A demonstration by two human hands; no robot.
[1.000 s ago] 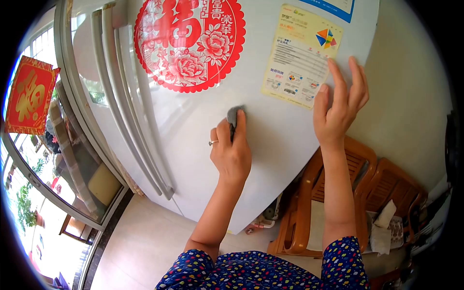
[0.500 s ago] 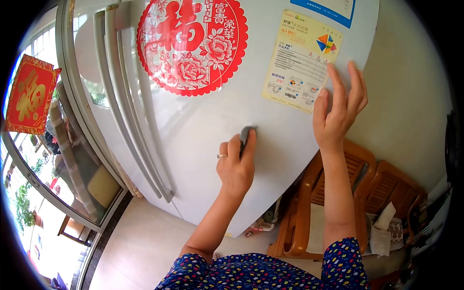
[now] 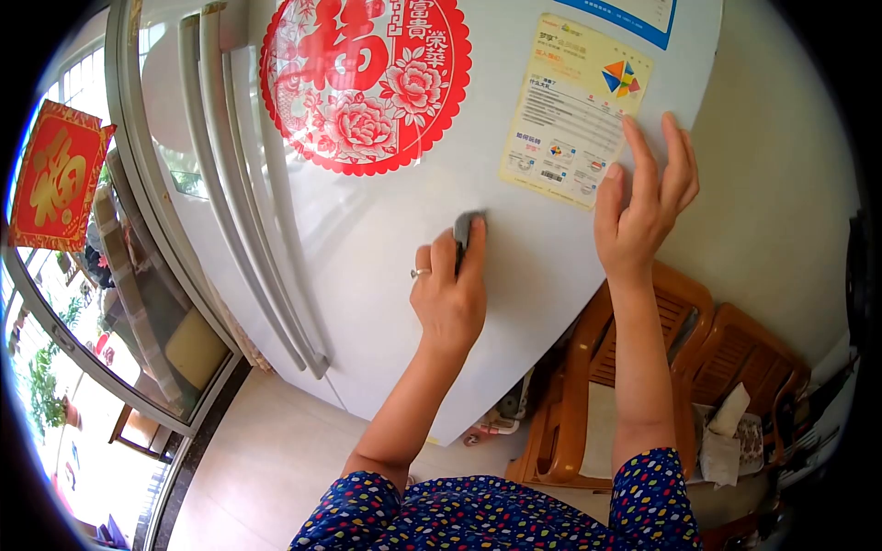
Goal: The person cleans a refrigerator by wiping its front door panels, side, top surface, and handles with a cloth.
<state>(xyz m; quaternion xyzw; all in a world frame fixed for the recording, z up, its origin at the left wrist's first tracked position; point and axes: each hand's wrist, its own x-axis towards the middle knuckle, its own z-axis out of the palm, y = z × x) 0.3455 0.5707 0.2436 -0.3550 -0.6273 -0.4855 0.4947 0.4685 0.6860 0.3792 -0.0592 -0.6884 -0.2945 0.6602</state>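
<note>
My left hand [image 3: 448,292], with a ring on one finger, is closed round a small grey object [image 3: 467,228] and presses it to the white refrigerator door [image 3: 386,275]. Fingers cover much of that object, so its exact kind is unclear. My right hand [image 3: 646,202] lies with spread fingers along the door's right side. Its fingertips are at the lower right edge of a yellow printed sheet [image 3: 574,115] stuck on the door. Above my left hand is a round red paper-cut sticker [image 3: 367,92] with flowers and characters.
Long door handles [image 3: 248,202] run down the left. A glass sliding door [image 3: 175,331] stands beyond them, with a red and gold hanging decoration [image 3: 57,174]. Wooden chairs [image 3: 560,413] stand at lower right. A blue-edged sheet [image 3: 634,18] is at the top.
My left hand has slid a little up the door with the grey object. My right hand keeps nearly the same place and pose.
</note>
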